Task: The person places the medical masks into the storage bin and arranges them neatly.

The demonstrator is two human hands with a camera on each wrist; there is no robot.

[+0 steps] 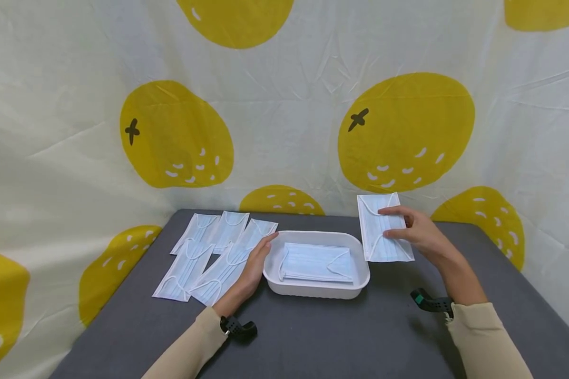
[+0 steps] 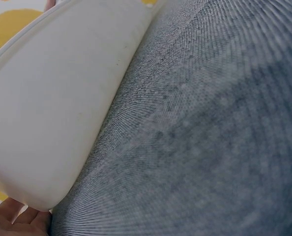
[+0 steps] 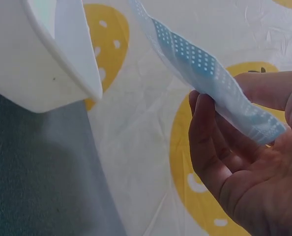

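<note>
In the head view, a white plastic tray (image 1: 308,290) stands at the middle of the table with face masks (image 1: 315,261) lying flat inside. My left hand (image 1: 255,265) rests along the tray's left end, its fingers against the wall; the left wrist view has those fingers (image 2: 23,219) at the tray's corner. To the right of the tray, my right hand (image 1: 419,231) pinches a light blue face mask (image 1: 376,231) between thumb and fingers, held up above the table. The right wrist view catches this mask (image 3: 205,73) edge-on, slightly bent, in the right hand (image 3: 249,162).
Several more face masks (image 1: 185,271) lie spread and partly overlapping on the dark grey table (image 1: 322,337), left of the tray. Behind the table hangs a white cloth (image 1: 284,131) with large yellow fruit prints. Each wrist wears a black band.
</note>
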